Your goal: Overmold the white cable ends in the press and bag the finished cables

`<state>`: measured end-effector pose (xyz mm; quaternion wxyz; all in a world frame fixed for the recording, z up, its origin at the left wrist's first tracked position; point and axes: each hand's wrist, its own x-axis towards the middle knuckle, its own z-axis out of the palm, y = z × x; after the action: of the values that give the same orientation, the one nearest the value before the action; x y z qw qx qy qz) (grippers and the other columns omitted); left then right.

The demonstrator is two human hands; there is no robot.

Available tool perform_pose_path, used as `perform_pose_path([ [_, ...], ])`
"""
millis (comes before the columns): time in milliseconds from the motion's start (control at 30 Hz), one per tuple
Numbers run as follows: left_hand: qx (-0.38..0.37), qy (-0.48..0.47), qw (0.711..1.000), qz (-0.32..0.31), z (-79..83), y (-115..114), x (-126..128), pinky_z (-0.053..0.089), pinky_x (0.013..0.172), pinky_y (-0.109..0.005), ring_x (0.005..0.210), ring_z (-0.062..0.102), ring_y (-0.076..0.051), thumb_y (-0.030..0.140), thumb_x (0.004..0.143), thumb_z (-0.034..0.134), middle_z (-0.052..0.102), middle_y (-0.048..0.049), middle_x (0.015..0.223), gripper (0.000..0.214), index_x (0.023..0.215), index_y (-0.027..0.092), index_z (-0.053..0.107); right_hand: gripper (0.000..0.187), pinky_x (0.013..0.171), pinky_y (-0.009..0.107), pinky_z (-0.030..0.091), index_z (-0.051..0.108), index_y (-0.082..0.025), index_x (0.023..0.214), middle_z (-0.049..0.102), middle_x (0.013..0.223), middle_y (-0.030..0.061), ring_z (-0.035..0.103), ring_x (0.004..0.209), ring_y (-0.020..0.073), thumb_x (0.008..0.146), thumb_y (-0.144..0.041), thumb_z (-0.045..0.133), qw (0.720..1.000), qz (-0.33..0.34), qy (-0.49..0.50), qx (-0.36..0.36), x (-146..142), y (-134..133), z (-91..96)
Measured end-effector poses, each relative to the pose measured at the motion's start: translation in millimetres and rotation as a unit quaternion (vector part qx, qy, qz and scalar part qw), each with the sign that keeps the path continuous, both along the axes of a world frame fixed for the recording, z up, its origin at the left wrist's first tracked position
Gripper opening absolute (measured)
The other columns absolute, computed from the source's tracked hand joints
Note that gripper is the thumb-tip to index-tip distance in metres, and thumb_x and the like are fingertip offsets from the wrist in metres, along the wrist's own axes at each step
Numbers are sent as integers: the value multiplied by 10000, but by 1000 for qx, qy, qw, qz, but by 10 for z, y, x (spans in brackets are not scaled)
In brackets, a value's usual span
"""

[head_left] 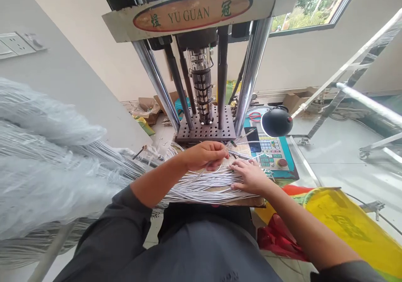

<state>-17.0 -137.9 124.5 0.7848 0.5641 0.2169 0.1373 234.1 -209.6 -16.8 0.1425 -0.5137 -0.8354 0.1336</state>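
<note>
Left hand [211, 155] is holding a curled pinch, contents unclear | right hand [249, 175] is resting spread on white cables [207, 185] | cables are lying on the desk [258, 202] before the press [201, 85] | pulling one could be tangling others, strands overlapping

The machine [203, 85] bears an oval sign [192, 12] — "煜 YU GUAN 冠".

- White wall socket [18, 45] at far left
- Window [317, 4] at upper right, greenery [301, 17] outside
- Cardboard box [292, 100] on the floor [333, 156]
- Wheeled metal frame [361, 98] at right
- Yellow sack [353, 219] at lower right
</note>
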Motion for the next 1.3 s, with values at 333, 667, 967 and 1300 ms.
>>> perform_pose_path([
  [333,98,67,992,-52,-455,-145,783,237,433,-199,427,335,-63,547,868,649,415,86,523,402,925,152,609,636,1002,562,506,477,-254,1462,660,1332,154,623,1236,333,902,-532,588,868,-180,461,-34,396,-456,-30],
  [667,479,180,859,10,-1142,-354,1038,381,690,-291,716,495,-154,365,1020,407,605,-32,795,329,876,166,625,325,698,379,624,637,-254,1104,766,920,43,752,813,224,902,-507,618,611,-311,725,-61,538,-357,-5],
  [967,423,144,894,18,-1183,-403,1035,374,657,-264,630,436,-133,356,986,500,512,19,670,248,983,166,660,408,649,333,614,667,-212,1138,777,925,69,745,767,209,876,-525,668,644,-313,690,-109,614,-408,117],
  [1300,320,135,928,135,-804,-63,879,461,653,-281,667,571,-156,491,997,433,618,-54,751,385,910,165,618,352,1195,502,333,767,-265,1062,667,1339,61,541,1329,276,918,-536,596,803,-336,491,-16,895,-650,-236],
])
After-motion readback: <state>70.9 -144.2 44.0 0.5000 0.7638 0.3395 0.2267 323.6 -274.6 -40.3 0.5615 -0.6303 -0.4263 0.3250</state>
